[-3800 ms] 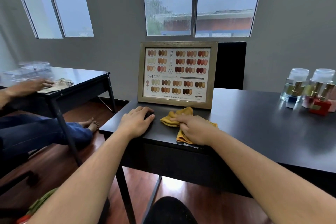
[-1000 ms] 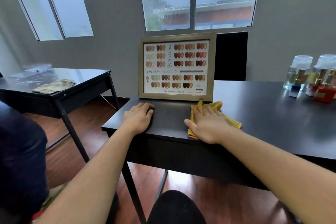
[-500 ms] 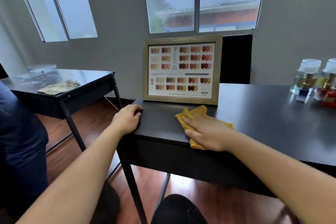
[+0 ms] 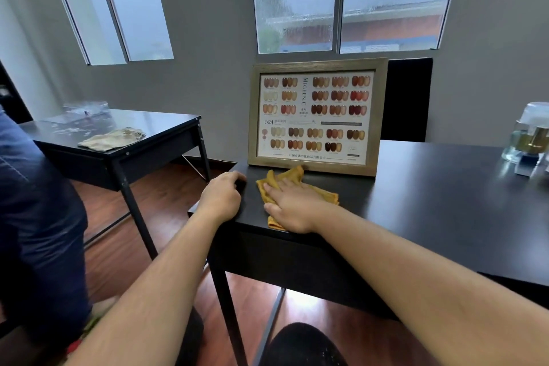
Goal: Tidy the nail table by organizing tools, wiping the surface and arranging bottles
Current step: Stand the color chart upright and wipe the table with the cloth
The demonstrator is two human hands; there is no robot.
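Note:
A yellow cloth (image 4: 292,177) lies on the black nail table (image 4: 430,205) near its left front corner. My right hand (image 4: 289,202) presses flat on the cloth, fingers spread. My left hand (image 4: 222,194) rests curled over the table's left corner, touching its edge and holding nothing. Just behind the cloth a framed nail colour chart (image 4: 316,116) stands upright. At the far right edge, partly cut off, stands a clear bottle (image 4: 528,137) with a gold collar.
A second black table (image 4: 166,125) stands to the left with a beige cloth (image 4: 111,138) and a clear plastic item (image 4: 86,108) on it. A person in dark blue clothing (image 4: 35,217) is at the left. A black chair back (image 4: 407,98) rises behind the frame.
My right hand has slid the yellow cloth leftward along the front of the frame, close to my left hand. The view has shifted, so fewer bottles show at the right.

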